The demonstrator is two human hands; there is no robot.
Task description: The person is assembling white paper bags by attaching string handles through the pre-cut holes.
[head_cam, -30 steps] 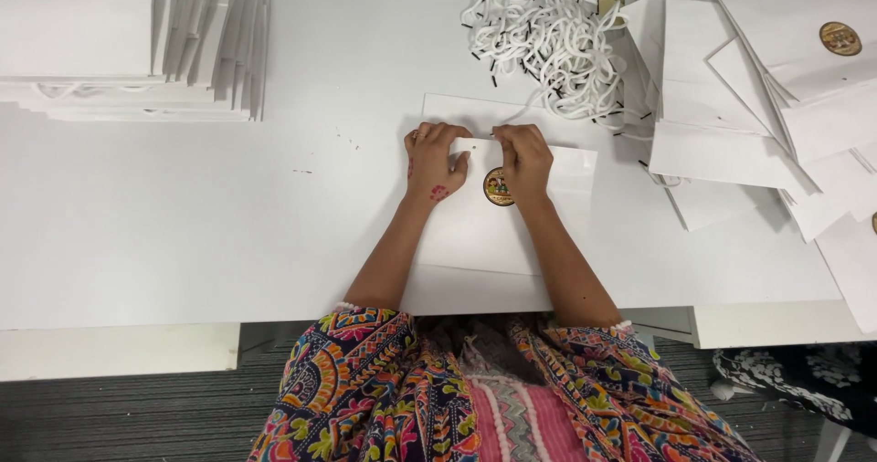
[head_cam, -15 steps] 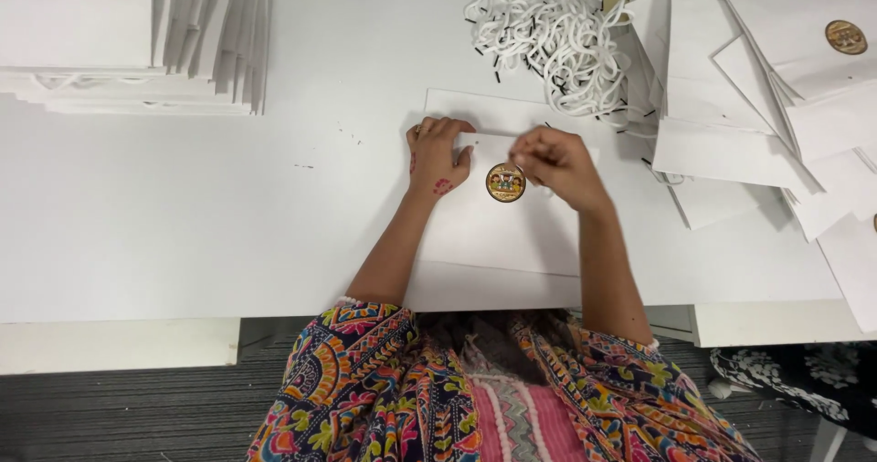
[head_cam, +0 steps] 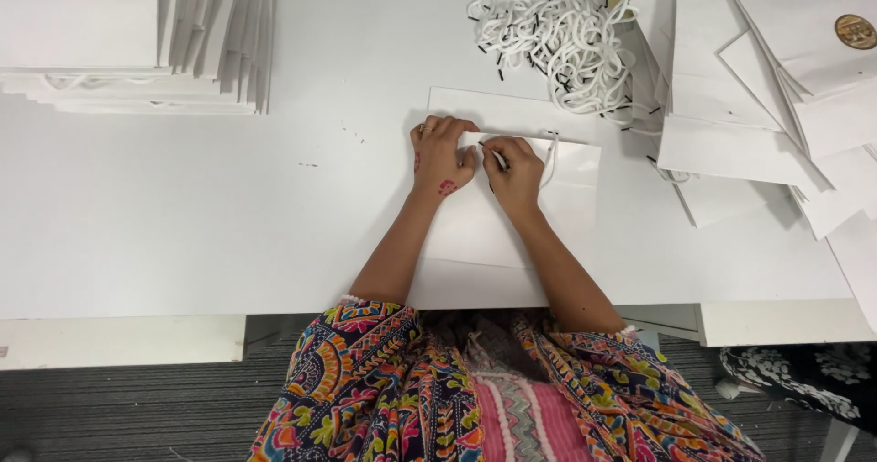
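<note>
White surface [head_cam: 183, 215] fills the view, with a tall stack of flat white paper bags [head_cam: 128, 42] at ten o'clock and a looser spread of bags with round gold seals [head_cam: 776, 78] at two o'clock, both within reach. At twelve o'clock lies a tangle of white cord handles [head_cam: 557, 33]. Dead centre, one flat white bag [head_cam: 512, 215] rests mouth away from the person. Left hand [head_cam: 440, 156] presses its top fold flat to steady it; right hand [head_cam: 513, 172] has its grip pinched closed on a cord end [head_cam: 498, 158] at the fold, its loop [head_cam: 551, 156] trailing at three o'clock.
</note>
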